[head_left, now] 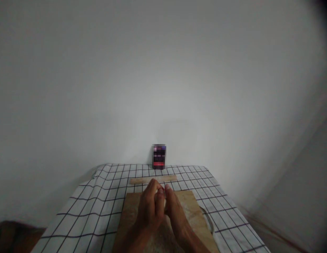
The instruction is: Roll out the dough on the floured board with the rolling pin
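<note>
My left hand [149, 205] and my right hand [175, 207] come together over a wooden board [131, 207] dusted with what looks like flour. Between them a little of a pale lump of dough [165, 202] shows; most of it is hidden by my fingers. The left fingers are curled round it, thumb on top. My right hand presses against its other side, fingers close together. Just beyond my fingertips a wooden rolling pin [168, 178] lies crosswise on the cloth.
A white tablecloth with dark grid lines [100, 200] covers the table. Against the wall [163, 88] at the back stands a small dark device with a blurred screen [159, 157]. Part of a round rim [209, 221] shows beside the board's right edge.
</note>
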The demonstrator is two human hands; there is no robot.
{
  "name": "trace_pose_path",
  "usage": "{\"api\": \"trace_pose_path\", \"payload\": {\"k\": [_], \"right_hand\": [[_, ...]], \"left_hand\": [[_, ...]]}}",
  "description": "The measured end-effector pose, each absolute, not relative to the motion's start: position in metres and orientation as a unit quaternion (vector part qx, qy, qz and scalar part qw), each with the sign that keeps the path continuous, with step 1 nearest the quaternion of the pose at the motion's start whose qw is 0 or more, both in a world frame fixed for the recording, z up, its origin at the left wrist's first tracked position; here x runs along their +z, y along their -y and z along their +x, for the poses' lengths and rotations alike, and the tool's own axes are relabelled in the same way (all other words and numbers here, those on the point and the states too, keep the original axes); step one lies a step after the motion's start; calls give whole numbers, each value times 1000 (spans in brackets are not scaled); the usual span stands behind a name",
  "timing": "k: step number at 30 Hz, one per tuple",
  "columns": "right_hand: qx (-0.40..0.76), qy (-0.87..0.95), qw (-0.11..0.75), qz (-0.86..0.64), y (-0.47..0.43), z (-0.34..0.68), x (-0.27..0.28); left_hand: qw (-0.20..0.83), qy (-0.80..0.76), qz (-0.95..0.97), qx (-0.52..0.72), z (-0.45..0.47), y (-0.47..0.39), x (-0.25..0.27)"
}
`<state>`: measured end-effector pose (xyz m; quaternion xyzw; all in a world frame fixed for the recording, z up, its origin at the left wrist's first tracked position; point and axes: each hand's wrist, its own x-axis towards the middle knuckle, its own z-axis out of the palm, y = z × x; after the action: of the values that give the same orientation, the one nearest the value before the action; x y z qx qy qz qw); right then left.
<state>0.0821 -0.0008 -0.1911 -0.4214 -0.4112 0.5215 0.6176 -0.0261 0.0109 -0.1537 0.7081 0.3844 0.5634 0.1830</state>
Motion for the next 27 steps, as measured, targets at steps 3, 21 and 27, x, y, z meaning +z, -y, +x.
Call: {"api": "trace_pose_path", "payload": {"k": [3,21,27], "right_hand": [[556,388,603,-421,-1,79,-177],[578,417,537,-451,3,66,-171],[513,475,560,-444,4,66,-167]], "left_hand": [[177,-389,725,540,-31,-14,-150],[270,-431,589,628,-32,-14,-137],[286,-481,546,624,-37,-26,-136]]}}
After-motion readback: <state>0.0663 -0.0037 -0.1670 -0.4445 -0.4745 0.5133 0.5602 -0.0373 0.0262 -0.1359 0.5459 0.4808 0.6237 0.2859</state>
